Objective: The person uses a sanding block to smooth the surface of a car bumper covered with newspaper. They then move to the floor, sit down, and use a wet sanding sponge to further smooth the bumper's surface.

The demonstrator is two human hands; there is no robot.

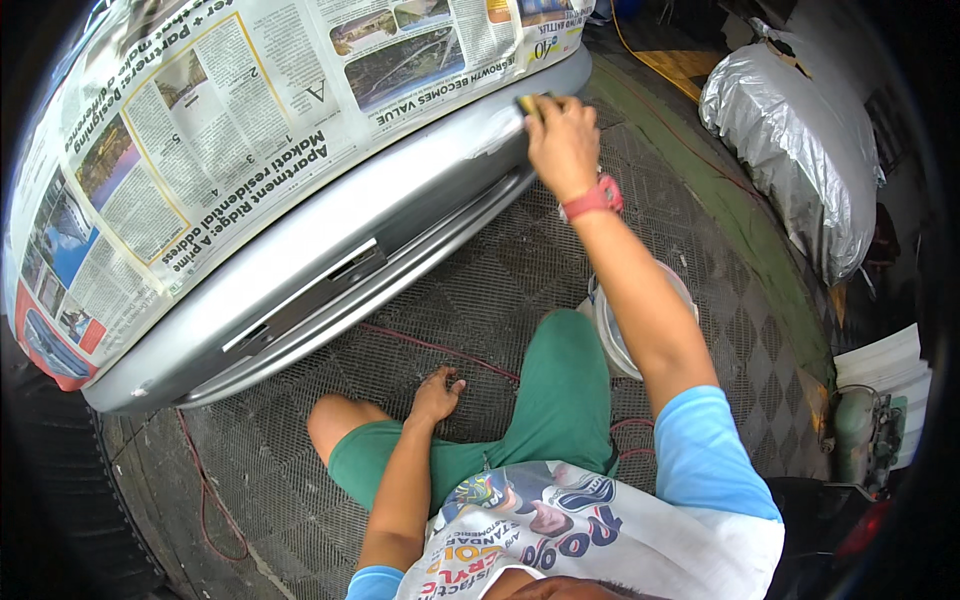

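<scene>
A silver-grey car bumper (300,290) runs slantwise from lower left to upper right. Its upper side borders on taped newspaper sheets (300,120). Up at the bumper's right end, my right hand (563,145) grips a small yellow-and-dark block (533,104), like a sponge or sanding block, and presses it against the painted surface. A pale, wet-looking streak (492,142) lies just left of that hand. My left hand (436,396) hangs between my knees, loosely curled with the thumb apart; no object shows in it, and it is clear of the bumper.
A whitish bucket (612,325) stands under my right forearm, partly hidden. A thin red hose (440,348) crosses the dark grid floor mat (500,270). At the right are a silver-sheeted bulky form (790,150) and a green machine (857,425), perhaps a compressor.
</scene>
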